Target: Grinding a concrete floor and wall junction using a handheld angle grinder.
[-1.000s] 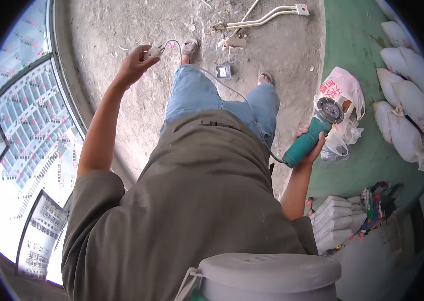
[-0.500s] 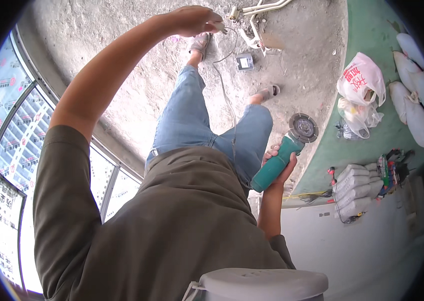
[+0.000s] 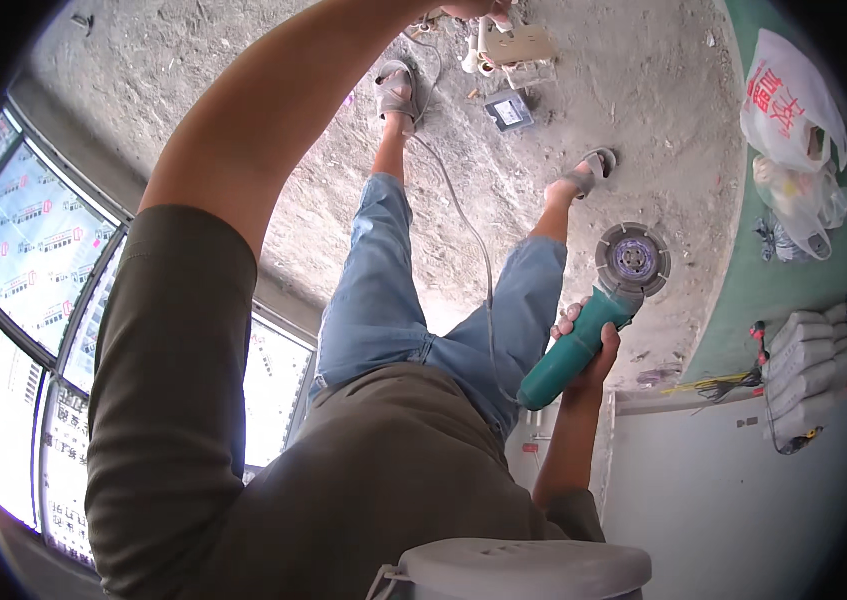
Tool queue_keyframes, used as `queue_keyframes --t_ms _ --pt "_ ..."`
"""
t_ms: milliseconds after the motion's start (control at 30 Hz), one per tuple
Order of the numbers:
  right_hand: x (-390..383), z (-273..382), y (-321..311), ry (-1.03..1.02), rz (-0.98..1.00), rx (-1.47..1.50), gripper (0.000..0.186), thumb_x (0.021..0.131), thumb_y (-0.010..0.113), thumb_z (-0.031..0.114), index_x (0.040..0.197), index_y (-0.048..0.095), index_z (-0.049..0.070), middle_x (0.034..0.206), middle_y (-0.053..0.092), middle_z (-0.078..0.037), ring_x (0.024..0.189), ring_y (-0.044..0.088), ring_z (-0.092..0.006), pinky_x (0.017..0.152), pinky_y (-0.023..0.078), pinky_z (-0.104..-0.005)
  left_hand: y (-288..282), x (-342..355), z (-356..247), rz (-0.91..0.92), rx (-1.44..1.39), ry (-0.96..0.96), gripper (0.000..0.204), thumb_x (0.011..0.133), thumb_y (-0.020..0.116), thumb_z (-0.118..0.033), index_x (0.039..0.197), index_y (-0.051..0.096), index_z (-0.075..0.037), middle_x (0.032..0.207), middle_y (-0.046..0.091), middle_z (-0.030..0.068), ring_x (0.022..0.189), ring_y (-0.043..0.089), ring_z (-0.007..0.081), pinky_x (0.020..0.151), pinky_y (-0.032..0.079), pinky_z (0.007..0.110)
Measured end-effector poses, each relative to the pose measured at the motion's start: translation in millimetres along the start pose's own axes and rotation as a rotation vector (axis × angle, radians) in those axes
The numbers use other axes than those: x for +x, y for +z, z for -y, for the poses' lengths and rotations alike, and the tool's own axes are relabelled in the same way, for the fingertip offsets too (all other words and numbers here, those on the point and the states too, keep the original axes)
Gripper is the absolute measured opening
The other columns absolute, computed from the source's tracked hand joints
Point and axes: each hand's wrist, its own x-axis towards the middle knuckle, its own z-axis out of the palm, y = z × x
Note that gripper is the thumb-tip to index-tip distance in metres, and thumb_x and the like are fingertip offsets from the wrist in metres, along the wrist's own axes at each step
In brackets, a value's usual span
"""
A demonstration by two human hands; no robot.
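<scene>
Floor [image 3: 663,110]: rough, dusty grey concrete, meeting a green surface [image 3: 728,310] at right, where a white plastic bag [image 3: 783,110] lies. Framed window panes [image 3: 38,250] at left. Right hand [image 3: 598,355]: fingers wrapped around the body of a green angle grinder [image 3: 565,368], held beside the thigh, disc [image 3: 633,258] outward. Left hand [image 3: 478,8]: cut by the upper edge; finger closure and contents cannot be told. Compared with half a second ago, the left hand reaches farther forward; the right grip is unchanged.
</scene>
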Motion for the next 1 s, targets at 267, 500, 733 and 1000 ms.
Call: queue_keyframes --t_ms 267,500,733,1000 --pt "2 -22 -68 0.019 -0.107 0.224 0.050 0.087 0.061 0.040 0.119 0.047 0.004 0.099 0.055 -0.011 0.085 0.058 -0.0225 0.078 0.047 -0.0405 6 54 4 0.034 0.039 0.099 0.029 0.093 0.060 -0.034 0.107 0.070 -0.011 0.097 0.070 0.0154 0.094 0.066 0.0325 0.083 0.049 0.045" --pt "8 -16 -82 -0.014 -0.060 0.248 0.050 0.087 0.061 0.039 0.120 0.047 0.003 0.099 0.055 -0.012 0.085 0.059 -0.0229 0.078 0.047 -0.0408 17 47 4 -0.015 0.039 0.060 0.032 0.095 0.059 -0.038 0.114 0.067 -0.013 0.103 0.069 0.0161 0.101 0.064 0.0327 0.089 0.048 0.046" --pt "0 -13 -89 -0.023 -0.048 0.263 0.052 0.087 0.061 0.040 0.120 0.046 0.003 0.099 0.055 -0.012 0.086 0.058 -0.0227 0.078 0.047 -0.0410 16 32 -9 -0.040 -0.052 0.044 0.031 0.094 0.060 -0.038 0.110 0.068 -0.013 0.103 0.069 0.0168 0.099 0.065 0.0334 0.087 0.049 0.044" --pt "2 -22 -89 0.014 -0.038 0.277 0.053 0.087 0.062 0.041 0.121 0.045 0.004 0.100 0.055 -0.011 0.086 0.058 -0.0219 0.078 0.047 -0.0404 0 16 -41 0.036 0.142 0.049 0.031 0.092 0.063 -0.036 0.105 0.069 -0.009 0.095 0.069 0.0180 0.092 0.066 0.0340 0.082 0.050 0.044"
